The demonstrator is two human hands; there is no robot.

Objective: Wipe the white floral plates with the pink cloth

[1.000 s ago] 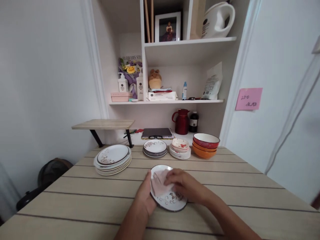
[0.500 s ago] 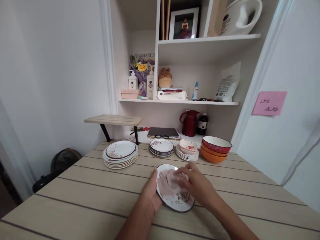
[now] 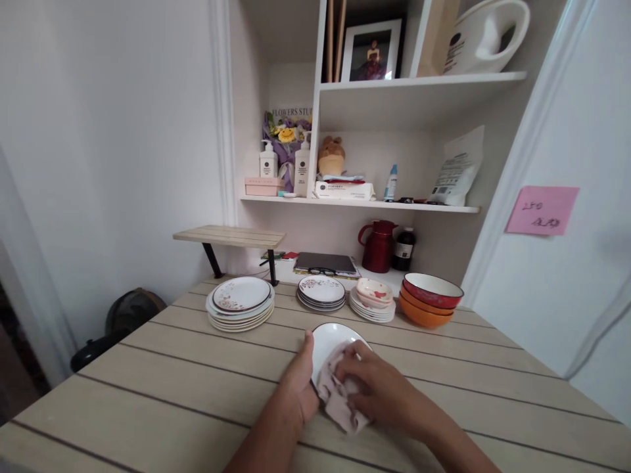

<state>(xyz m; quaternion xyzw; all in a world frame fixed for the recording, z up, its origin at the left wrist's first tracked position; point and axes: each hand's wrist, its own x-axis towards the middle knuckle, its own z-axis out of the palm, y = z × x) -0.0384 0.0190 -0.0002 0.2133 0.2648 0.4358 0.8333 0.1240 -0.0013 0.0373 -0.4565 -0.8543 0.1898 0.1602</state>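
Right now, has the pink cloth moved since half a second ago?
Yes: the pink cloth has shifted toward the camera, farther from the middle plate stack.

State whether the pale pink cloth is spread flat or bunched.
Bunched: the pale pink cloth lies crumpled in folds under the right hand, over the dark-rimmed white plate.

Left hand (image 3: 300, 384) grips white plate (image 3: 329, 340) at its nine o'clock edge; right hand (image 3: 378, 389) holds bunched pink cloth (image 3: 339, 405) against it. Large-plate stack (image 3: 241, 295) at plate's ten o'clock; bowl stack (image 3: 428, 303) at two.
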